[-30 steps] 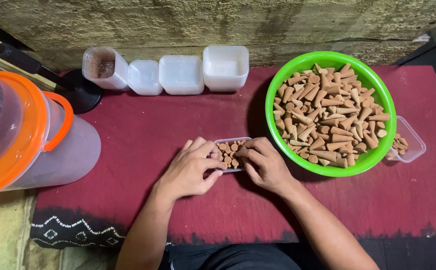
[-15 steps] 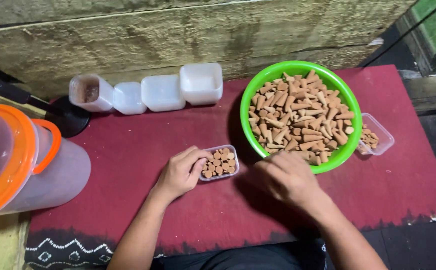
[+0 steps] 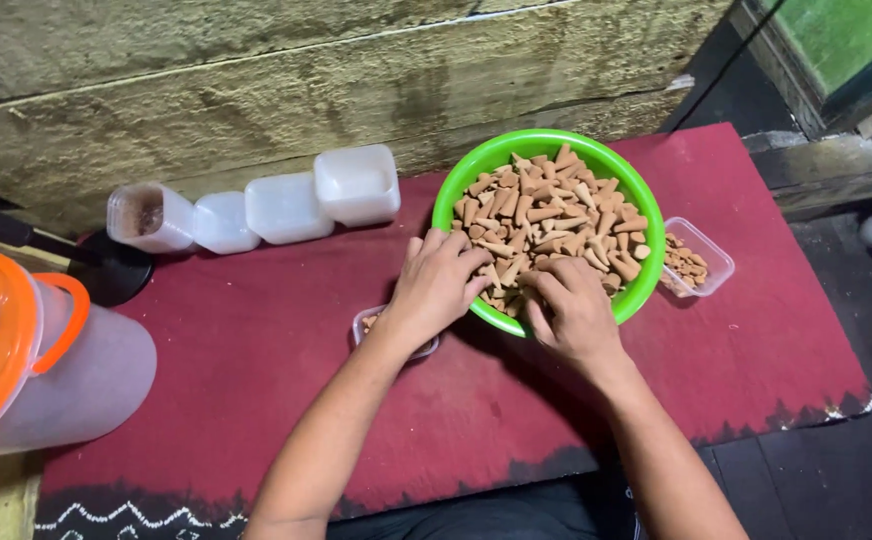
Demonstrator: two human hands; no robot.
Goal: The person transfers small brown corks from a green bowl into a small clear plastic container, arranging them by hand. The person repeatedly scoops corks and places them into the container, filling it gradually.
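My left hand (image 3: 438, 283) lies at centre frame, palm down, fingers (image 3: 459, 262) loosely curled and slightly spread over the near rim of the green bowl (image 3: 453, 196). The fingertips touch the brown cones (image 3: 556, 215) heaped at the bowl's lower left edge. Whether any cone is pinched beneath them, I cannot tell; the palm hides it.

My right hand (image 3: 573, 313) sits just right of the left, also palm down, fingers bent inward onto the cones at the bowl's lower rim. The knuckles are raised and the tips dip among the cones; its grip, too, is hidden from above.

The bowl stands in the upper centre-right of the frame, on a red cloth (image 3: 256, 340), and is heaped nearly full.

A small clear tray (image 3: 366, 322) lies on the cloth just under my left wrist, mostly covered by it; a few cones show at its left end.

A second clear tray (image 3: 698, 257), holding cones, sits to the right of the bowl, touching or just beside its rim.

Four white tubs (image 3: 286, 208) stand in a row at upper left, along the wall; the leftmost lies tilted and shows a brown inside.

A clear jug with an orange lid (image 3: 1, 350) fills the lower left edge.
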